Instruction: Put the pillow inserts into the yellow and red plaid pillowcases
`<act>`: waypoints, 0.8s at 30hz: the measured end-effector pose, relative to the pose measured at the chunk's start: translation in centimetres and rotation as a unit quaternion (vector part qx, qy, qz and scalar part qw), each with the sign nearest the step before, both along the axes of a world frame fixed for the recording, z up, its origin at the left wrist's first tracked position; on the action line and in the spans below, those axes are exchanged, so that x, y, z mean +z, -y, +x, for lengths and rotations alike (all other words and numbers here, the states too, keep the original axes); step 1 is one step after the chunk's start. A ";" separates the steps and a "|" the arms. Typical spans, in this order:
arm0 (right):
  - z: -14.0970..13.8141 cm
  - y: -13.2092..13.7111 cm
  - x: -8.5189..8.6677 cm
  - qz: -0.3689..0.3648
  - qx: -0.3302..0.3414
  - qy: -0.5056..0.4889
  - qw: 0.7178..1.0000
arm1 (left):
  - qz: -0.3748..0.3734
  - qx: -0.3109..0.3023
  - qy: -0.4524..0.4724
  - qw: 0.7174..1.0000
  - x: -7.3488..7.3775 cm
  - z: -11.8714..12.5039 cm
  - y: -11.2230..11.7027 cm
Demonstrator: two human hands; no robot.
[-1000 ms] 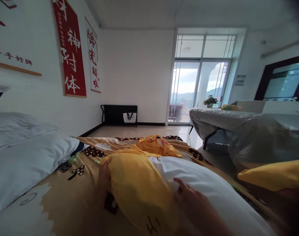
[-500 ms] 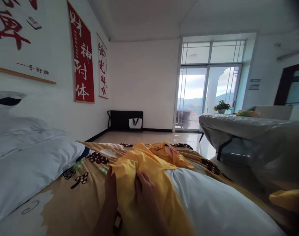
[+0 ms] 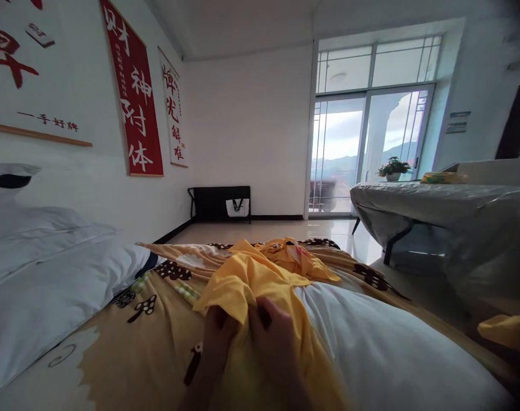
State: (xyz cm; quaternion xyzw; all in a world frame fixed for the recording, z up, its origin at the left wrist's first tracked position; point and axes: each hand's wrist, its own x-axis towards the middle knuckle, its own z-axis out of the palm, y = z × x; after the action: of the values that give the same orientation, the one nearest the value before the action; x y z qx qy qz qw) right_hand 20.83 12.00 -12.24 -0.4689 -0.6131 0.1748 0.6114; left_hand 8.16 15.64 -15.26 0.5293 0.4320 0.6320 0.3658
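A crumpled yellow cloth [image 3: 260, 268] runs across the bed in front of me, with some of it hanging over my wrists. My left hand [image 3: 219, 331] pinches its left part from below, the fingertips tucked under a fold. Close beside it, my right hand [image 3: 274, 325] is closed on the middle of the same cloth, thumb and fingers bunched. A plump white pillow or quilt [image 3: 371, 337] lies against the cloth's right side. Farther back, more yellow fabric with a printed patch [image 3: 306, 265] is heaped up.
A brown patterned blanket [image 3: 157, 342] covers the bed. White pillows [image 3: 71, 285] lie along the left wall. At the right stands a table under plastic sheeting [image 3: 414, 197] with a potted plant [image 3: 394, 168]. A white bag [image 3: 237, 207] leans on a black folded frame [image 3: 208, 202].
My left hand has moved right, closer to my right hand, and slid under the cloth. The cloth's left edge now droops over its fingers. The view has shifted slightly.
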 end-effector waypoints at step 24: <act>2.1 -0.8 0.9 -0.060 0.024 -0.150 0.987 | 0.027 0.048 -0.116 0.992 4.0 0.1 1.9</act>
State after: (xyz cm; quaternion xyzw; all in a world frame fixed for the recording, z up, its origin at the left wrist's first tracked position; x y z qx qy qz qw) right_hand 22.90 12.82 -11.30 -0.4584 -0.5139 0.2940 0.6628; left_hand 8.27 13.73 -11.27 0.5873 0.4789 0.5947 0.2684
